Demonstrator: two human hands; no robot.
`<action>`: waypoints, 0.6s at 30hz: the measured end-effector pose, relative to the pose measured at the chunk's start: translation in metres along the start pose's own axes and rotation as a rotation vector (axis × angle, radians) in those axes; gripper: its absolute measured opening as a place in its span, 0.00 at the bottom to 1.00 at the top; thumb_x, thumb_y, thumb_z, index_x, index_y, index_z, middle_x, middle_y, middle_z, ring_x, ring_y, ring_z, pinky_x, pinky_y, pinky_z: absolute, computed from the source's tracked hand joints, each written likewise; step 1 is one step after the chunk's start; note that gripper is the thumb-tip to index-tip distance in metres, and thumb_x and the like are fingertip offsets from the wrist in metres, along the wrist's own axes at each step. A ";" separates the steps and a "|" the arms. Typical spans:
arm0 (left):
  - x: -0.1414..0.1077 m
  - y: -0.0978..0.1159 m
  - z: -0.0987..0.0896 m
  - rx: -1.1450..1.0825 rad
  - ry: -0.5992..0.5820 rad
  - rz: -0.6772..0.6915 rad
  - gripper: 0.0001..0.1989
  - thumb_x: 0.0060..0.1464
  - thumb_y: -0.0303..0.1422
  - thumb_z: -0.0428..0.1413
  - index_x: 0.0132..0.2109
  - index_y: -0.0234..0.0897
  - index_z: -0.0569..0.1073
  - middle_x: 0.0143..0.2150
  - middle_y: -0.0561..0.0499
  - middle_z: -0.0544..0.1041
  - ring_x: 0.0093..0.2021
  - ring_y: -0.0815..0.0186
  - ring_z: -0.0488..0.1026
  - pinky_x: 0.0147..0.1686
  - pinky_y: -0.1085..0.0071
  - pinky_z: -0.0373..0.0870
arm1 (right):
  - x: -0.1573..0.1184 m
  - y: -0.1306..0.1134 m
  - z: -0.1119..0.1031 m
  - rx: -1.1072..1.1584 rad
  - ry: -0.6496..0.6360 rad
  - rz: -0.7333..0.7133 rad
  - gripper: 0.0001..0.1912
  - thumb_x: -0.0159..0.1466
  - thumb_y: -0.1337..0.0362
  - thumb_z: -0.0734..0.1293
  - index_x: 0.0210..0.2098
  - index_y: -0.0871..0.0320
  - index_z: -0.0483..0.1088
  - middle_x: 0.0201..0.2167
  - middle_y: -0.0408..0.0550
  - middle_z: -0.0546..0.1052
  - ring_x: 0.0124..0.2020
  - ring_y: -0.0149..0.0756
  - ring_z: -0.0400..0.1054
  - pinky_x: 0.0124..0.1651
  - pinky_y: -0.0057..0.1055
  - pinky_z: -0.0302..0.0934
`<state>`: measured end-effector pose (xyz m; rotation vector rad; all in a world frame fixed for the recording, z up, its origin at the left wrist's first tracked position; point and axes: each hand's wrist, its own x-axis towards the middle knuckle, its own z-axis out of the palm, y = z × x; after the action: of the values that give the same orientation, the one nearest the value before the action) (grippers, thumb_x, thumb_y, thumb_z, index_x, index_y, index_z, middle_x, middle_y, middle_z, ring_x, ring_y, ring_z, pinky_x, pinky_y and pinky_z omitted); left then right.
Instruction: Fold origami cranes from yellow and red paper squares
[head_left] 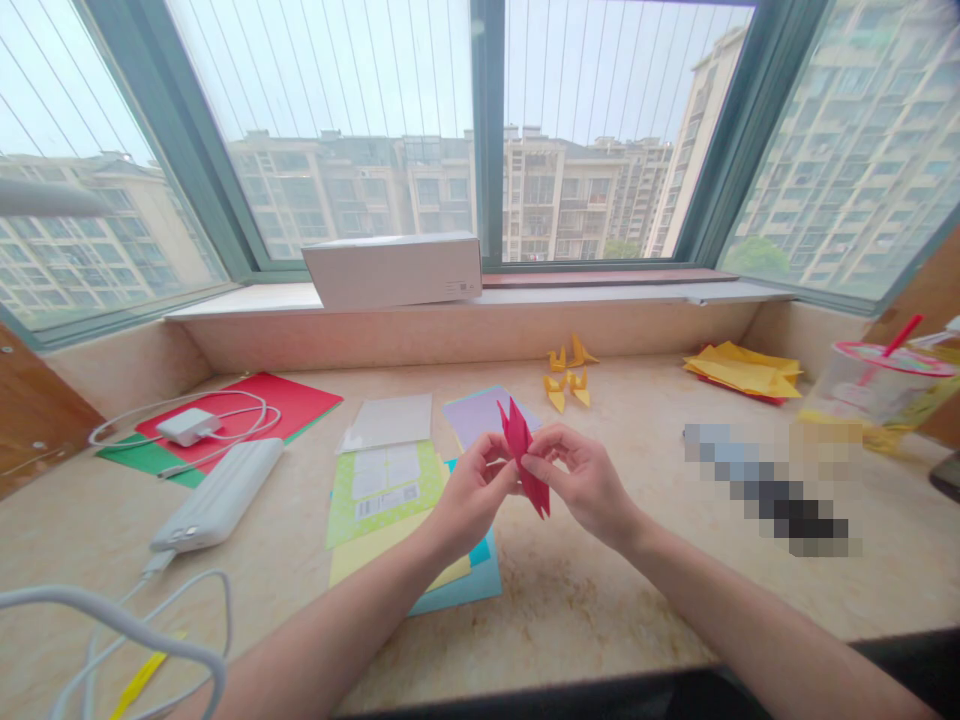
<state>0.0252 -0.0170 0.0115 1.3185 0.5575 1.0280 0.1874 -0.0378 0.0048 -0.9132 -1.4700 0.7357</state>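
Observation:
A folded piece of red origami paper (523, 455), long and narrow with split pointed ends, is held upright and slightly tilted above the counter. My left hand (480, 490) pinches it from the left, thumb and fingertips closed on its middle. From the other side my right hand (581, 475) grips it too, with the thumb lying on the near face. Part of the paper's middle is hidden by the fingers. Beyond the hands stand several yellow origami cranes (568, 385) near the back wall. A lilac sheet (480, 412) lies just behind my left hand.
Coloured paper packs (386, 500) lie beneath my left forearm. At left are red paper (292, 400), a white charger (187, 427), a power bank (217, 500) and loose cables. Yellow sheets (742, 370) and a plastic cup (874, 385) stand right. A white box (394, 272) rests on the sill.

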 end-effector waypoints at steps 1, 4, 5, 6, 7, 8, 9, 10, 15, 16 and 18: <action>0.000 0.000 0.000 0.004 -0.017 0.015 0.17 0.56 0.41 0.64 0.41 0.33 0.69 0.39 0.47 0.78 0.36 0.63 0.79 0.38 0.64 0.77 | 0.000 0.002 0.000 0.005 0.005 0.003 0.05 0.62 0.61 0.72 0.33 0.55 0.74 0.31 0.44 0.77 0.33 0.36 0.70 0.41 0.36 0.64; -0.001 0.000 0.001 0.021 -0.046 0.056 0.16 0.57 0.41 0.63 0.42 0.33 0.69 0.40 0.47 0.77 0.38 0.62 0.79 0.39 0.63 0.78 | 0.000 0.004 0.001 -0.012 0.018 -0.010 0.03 0.61 0.62 0.73 0.33 0.54 0.77 0.34 0.47 0.78 0.36 0.38 0.71 0.42 0.37 0.65; -0.001 0.000 0.000 0.032 -0.041 0.065 0.16 0.57 0.41 0.63 0.42 0.33 0.69 0.39 0.47 0.77 0.38 0.62 0.79 0.39 0.63 0.78 | -0.001 0.003 0.001 -0.033 0.020 -0.024 0.03 0.62 0.63 0.73 0.34 0.54 0.78 0.36 0.47 0.78 0.37 0.39 0.72 0.43 0.38 0.66; -0.001 0.000 0.000 0.045 -0.032 0.070 0.16 0.57 0.41 0.63 0.42 0.33 0.69 0.40 0.47 0.77 0.39 0.62 0.79 0.39 0.63 0.78 | -0.002 0.003 0.001 -0.062 0.022 -0.042 0.03 0.62 0.63 0.72 0.35 0.54 0.79 0.37 0.48 0.78 0.38 0.39 0.72 0.44 0.38 0.66; -0.001 0.000 0.000 0.062 -0.016 0.071 0.16 0.56 0.41 0.63 0.42 0.33 0.69 0.40 0.48 0.76 0.39 0.62 0.79 0.39 0.63 0.78 | -0.003 0.001 0.001 -0.095 0.022 -0.065 0.03 0.63 0.64 0.71 0.36 0.54 0.79 0.38 0.49 0.78 0.39 0.39 0.72 0.44 0.38 0.67; -0.001 0.000 0.000 0.082 0.005 0.069 0.16 0.56 0.41 0.63 0.42 0.33 0.70 0.40 0.48 0.76 0.39 0.62 0.79 0.39 0.63 0.79 | -0.004 -0.001 0.001 -0.131 0.014 -0.090 0.05 0.64 0.64 0.70 0.37 0.54 0.79 0.38 0.49 0.78 0.39 0.38 0.72 0.45 0.38 0.67; -0.001 0.000 -0.001 0.103 0.028 0.065 0.16 0.56 0.41 0.63 0.42 0.34 0.70 0.40 0.47 0.77 0.39 0.61 0.79 0.39 0.64 0.79 | -0.005 -0.002 0.002 -0.163 0.003 -0.114 0.05 0.65 0.64 0.69 0.38 0.54 0.79 0.39 0.50 0.78 0.40 0.39 0.73 0.46 0.38 0.67; -0.001 0.000 -0.001 0.123 0.051 0.062 0.16 0.56 0.40 0.63 0.42 0.34 0.70 0.41 0.47 0.77 0.40 0.61 0.79 0.39 0.64 0.79 | -0.006 -0.004 0.002 -0.188 -0.008 -0.135 0.06 0.65 0.64 0.69 0.39 0.54 0.79 0.40 0.50 0.78 0.41 0.39 0.73 0.47 0.38 0.67; 0.000 0.000 -0.002 0.129 0.078 0.042 0.14 0.56 0.39 0.63 0.41 0.33 0.70 0.38 0.46 0.79 0.39 0.59 0.80 0.37 0.63 0.80 | -0.008 -0.006 0.003 -0.242 0.008 -0.158 0.08 0.62 0.62 0.73 0.41 0.54 0.79 0.41 0.50 0.78 0.44 0.41 0.73 0.49 0.39 0.68; 0.000 0.000 -0.002 0.114 0.065 0.041 0.14 0.57 0.39 0.62 0.40 0.33 0.71 0.38 0.46 0.79 0.39 0.59 0.80 0.37 0.62 0.80 | -0.007 -0.005 0.003 -0.240 0.022 -0.145 0.06 0.63 0.63 0.72 0.40 0.54 0.79 0.40 0.50 0.79 0.43 0.40 0.74 0.49 0.39 0.68; 0.001 -0.001 -0.003 0.099 0.046 0.044 0.14 0.57 0.39 0.62 0.41 0.32 0.72 0.38 0.45 0.80 0.38 0.60 0.80 0.38 0.62 0.80 | -0.005 -0.002 0.003 -0.193 0.039 -0.094 0.05 0.64 0.63 0.70 0.38 0.54 0.79 0.39 0.49 0.80 0.41 0.40 0.74 0.48 0.39 0.68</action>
<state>0.0232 -0.0146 0.0103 1.4021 0.6238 1.0804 0.1845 -0.0433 0.0036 -0.9907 -1.5574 0.5109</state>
